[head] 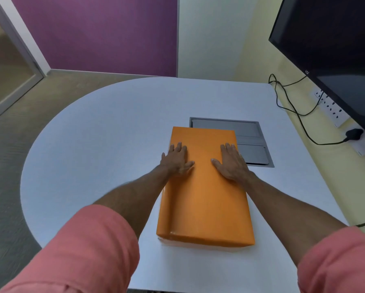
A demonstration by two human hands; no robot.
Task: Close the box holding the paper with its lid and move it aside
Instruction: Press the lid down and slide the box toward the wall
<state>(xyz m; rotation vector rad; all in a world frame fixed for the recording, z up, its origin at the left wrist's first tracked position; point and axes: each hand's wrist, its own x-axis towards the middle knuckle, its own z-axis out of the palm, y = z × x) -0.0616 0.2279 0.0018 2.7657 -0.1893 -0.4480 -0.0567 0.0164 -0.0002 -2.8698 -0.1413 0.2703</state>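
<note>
An orange lid [204, 197] covers the box on the white table [97, 144], lying lengthwise away from me. A thin pale strip of the box bottom [166, 242] shows under the lid's near left corner. The paper inside is hidden. My left hand [177, 159] lies flat on the lid's far left part, fingers spread. My right hand [230, 161] lies flat on the far right part, fingers together. Neither hand grips anything.
A grey recessed cable hatch [253, 142] sits in the table just behind and right of the box. A black monitor [335, 49] hangs at the right, with black cables [293, 111] and a white power strip [331, 111] along the yellow wall. The table's rounded edge curves at the left.
</note>
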